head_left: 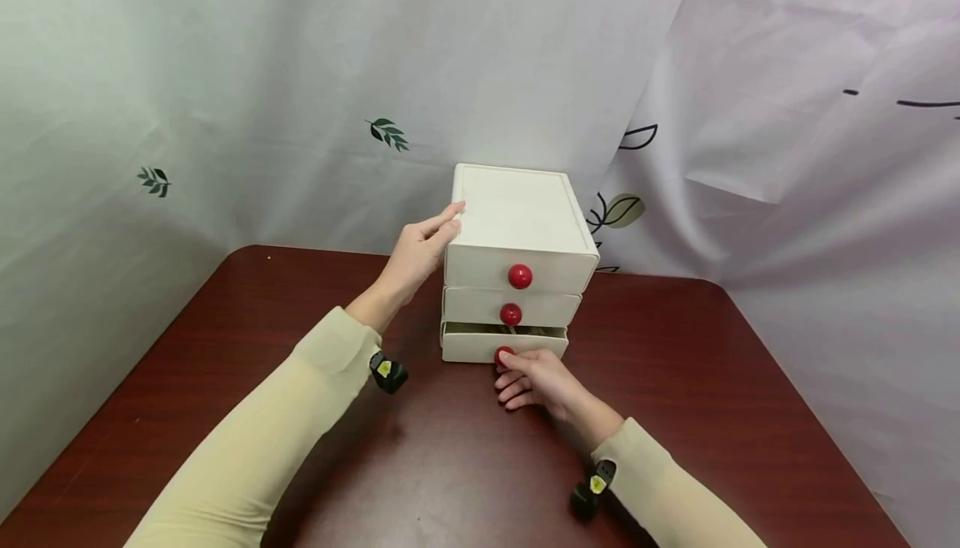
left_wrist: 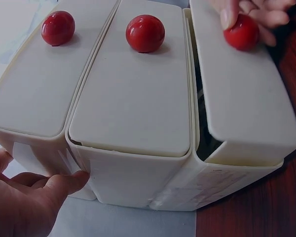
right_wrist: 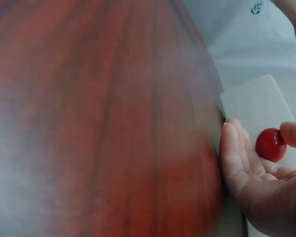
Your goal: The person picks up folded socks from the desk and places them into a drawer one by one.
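A small white cabinet (head_left: 517, 208) with three drawers stands toward the back of the table. My left hand (head_left: 415, 258) rests against its left side near the top, fingers at the upper edge and thumb flat on the side wall. At the front, my right hand (head_left: 542, 381) pinches the round red knob (right_wrist: 269, 144) of the bottom drawer (head_left: 467, 349) between thumb and fingers. That drawer stands slightly pulled out, with a dark gap (left_wrist: 203, 113) behind its front. The middle drawer (left_wrist: 133, 98) and the top drawer (left_wrist: 37, 84) sit flush, each with a red knob.
The dark red wooden table (head_left: 420, 465) extends around the cabinet on both sides and in front. A pale cloth backdrop (head_left: 300, 72) with leaf prints hangs close behind it and along the sides. A black wrist camera (head_left: 388, 371) sits on the left sleeve cuff.
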The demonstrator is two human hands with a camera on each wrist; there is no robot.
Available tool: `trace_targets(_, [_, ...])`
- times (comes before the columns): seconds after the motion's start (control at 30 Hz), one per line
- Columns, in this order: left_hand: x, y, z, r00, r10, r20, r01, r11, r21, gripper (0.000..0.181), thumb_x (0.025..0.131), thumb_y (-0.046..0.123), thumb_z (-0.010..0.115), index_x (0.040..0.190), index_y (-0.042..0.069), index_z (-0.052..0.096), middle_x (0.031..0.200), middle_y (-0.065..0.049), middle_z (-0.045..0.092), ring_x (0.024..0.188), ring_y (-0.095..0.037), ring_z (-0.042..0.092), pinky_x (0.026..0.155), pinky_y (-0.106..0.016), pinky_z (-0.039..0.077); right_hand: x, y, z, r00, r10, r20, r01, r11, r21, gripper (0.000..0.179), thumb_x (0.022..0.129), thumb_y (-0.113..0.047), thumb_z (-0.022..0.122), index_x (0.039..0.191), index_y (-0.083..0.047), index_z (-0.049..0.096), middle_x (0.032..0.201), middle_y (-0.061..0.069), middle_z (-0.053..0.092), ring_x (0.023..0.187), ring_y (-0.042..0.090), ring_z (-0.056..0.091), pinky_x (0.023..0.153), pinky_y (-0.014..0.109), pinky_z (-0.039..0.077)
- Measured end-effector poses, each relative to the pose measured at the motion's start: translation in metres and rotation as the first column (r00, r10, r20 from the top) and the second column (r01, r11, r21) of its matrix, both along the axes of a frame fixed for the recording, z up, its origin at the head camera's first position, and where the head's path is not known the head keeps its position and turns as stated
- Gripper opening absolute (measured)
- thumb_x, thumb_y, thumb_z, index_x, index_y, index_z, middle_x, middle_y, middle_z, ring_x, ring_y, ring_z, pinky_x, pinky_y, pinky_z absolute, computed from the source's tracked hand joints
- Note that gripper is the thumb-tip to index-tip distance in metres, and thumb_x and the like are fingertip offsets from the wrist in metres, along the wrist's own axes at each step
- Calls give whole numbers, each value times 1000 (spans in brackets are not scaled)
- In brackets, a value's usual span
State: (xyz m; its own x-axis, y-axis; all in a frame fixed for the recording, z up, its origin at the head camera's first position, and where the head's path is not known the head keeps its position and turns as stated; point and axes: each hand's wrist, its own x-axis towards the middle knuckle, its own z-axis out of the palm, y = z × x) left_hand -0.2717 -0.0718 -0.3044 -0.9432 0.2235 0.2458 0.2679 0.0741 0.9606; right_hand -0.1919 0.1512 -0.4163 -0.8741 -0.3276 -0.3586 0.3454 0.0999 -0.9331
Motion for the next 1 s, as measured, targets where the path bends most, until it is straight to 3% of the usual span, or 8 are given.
trace_targets(0.17, [0, 2, 0, 1000, -6, -2, 6, 1000, 9, 42, 95, 38, 52, 135, 28, 50, 140, 12, 42, 100, -12, 47, 77, -35, 41, -8, 0, 2, 999, -39, 7, 39, 999, -18, 46, 94, -28, 54, 109, 16, 53, 74, 9, 64, 61, 17, 63, 61, 33, 54])
trace_targets(0.33, [0, 3, 0, 1000, -5, 1, 5, 1000, 13, 41, 95, 37, 52, 135, 28, 51, 139, 11, 43, 62, -17, 33, 61, -29, 37, -13, 0, 0, 999, -46, 19, 46, 998, -31, 46, 94, -27, 55, 109, 17, 52, 74, 9, 65, 61, 16, 63, 61, 32, 53])
trace_targets(0.63, [3, 3, 6, 1000, -6, 24, 6, 1000, 28, 40, 97, 29, 51, 136, 23, 50, 141, 5, 42, 46, -11, 23, 49, -24, 29, -13, 2, 2, 999, -32, 9, 32, 999, -14, 49, 93, -30, 56, 110, 16, 53, 75, 9, 65, 63, 16, 64, 62, 32, 54])
trace_targets(0.7, [9, 3, 11, 1000, -5, 27, 5, 1000, 18, 41, 97, 26, 50, 137, 20, 48, 142, 3, 41, 48, -12, 26, 51, -24, 30, -13, 2, 1, 1000, -30, 8, 30, 999, -13, 49, 93, -30, 56, 110, 16, 53, 75, 9, 65, 62, 16, 64, 62, 32, 54])
trace_targets(0.73, [13, 2, 14, 1000, -6, 30, 5, 1000, 12, 41, 97, 26, 49, 138, 19, 47, 142, 2, 40, 52, -9, 35, 54, -23, 34, -13, 2, 1, 1000, -26, 6, 26, 1000, -10, 49, 94, -31, 56, 111, 16, 53, 75, 9, 65, 62, 16, 64, 61, 32, 54])
trace_targets(0.83, [23, 0, 23, 999, -9, 40, 9, 1000, -10, 43, 98, 25, 48, 139, 17, 45, 144, 0, 38, 93, -10, 56, 76, -29, 47, -12, 3, -1, 1000, -5, -12, 5, 1000, 11, 53, 94, -34, 55, 112, 16, 52, 75, 10, 65, 62, 16, 64, 60, 31, 54])
trace_targets(0.9, [18, -2, 18, 999, -10, 49, 11, 1000, -16, 45, 97, 31, 49, 140, 21, 43, 145, 3, 36, 122, -11, 43, 89, -38, 45, -11, 5, -2, 999, 13, -33, -12, 999, 46, 56, 94, -38, 55, 113, 15, 53, 77, 11, 64, 62, 17, 64, 60, 31, 54])
trace_targets(1.0, [8, -6, 7, 997, -23, 69, 23, 1000, 2, 52, 95, 39, 51, 144, 29, 35, 148, 5, 30, 128, -16, 39, 91, -45, 44, -8, 13, -1, 997, 32, -76, -23, 992, 123, 57, 93, -41, 55, 112, 13, 55, 80, 13, 64, 62, 17, 63, 59, 32, 54])
